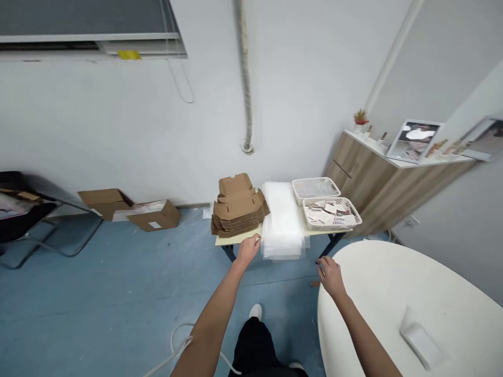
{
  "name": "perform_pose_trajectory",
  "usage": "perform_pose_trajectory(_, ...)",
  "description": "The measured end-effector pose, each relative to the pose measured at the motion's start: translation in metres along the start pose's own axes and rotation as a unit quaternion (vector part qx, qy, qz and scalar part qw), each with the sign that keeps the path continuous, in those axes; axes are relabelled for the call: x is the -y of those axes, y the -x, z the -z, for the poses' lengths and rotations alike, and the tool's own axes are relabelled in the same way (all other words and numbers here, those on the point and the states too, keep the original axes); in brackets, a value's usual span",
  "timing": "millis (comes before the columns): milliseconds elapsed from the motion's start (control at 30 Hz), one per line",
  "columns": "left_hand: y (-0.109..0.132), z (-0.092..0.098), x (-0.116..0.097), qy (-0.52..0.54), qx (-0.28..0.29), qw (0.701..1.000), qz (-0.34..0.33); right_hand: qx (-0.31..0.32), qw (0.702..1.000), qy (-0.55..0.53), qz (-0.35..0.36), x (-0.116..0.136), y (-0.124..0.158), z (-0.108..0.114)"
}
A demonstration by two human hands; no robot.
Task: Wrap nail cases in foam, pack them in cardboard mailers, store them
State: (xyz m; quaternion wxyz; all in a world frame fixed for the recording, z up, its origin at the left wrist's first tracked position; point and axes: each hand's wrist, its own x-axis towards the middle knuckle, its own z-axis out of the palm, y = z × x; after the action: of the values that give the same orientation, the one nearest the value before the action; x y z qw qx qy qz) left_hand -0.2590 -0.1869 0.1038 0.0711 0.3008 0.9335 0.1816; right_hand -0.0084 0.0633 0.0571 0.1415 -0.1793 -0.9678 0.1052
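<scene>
My left hand reaches the front edge of a cream tabletop, its fingertips beside a tall stack of clear plastic bags. Whether its fingers grip anything is hard to tell. To the left of the bags sits a pile of flattened brown cardboard boxes. Two white plastic baskets stand behind and to the right: one looks bare, while the other holds paper packets. My right hand hangs lower, fingers loosely curled, holding nothing, just below the table's dark right leg.
A large white oval tabletop fills the lower right, with a white object on it. Two cardboard boxes lie on the blue floor by the wall. A wooden cabinet stands right; a chair stands left.
</scene>
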Motion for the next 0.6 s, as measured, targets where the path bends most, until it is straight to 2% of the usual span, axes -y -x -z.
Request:
perform_pose_trajectory(133,-0.019,0.046,0.072,-0.002,-0.063,0.997,0.039,0.040,0.995,-0.008,0.089,0.084,-0.078,-0.014)
perform_pose_trajectory(200,-0.030,0.060,0.099,-0.012,-0.106,0.994,0.032,0.060,0.990,-0.008,0.129,0.124,-0.114,-0.022)
perform_pose_trajectory(300,-0.048,0.072,0.131,-0.047,-0.153,0.987,-0.016,0.074,0.982,-0.012,0.175,0.177,-0.165,-0.035)
perform_pose_trajectory(433,-0.071,0.081,0.155,-0.087,-0.112,0.988,-0.060,0.089,0.971,-0.024,0.222,0.230,-0.223,-0.050)
perform_pose_trajectory(600,-0.097,0.092,0.165,-0.087,-0.021,0.996,-0.021,0.149,0.961,-0.009,0.234,0.261,-0.276,-0.061)
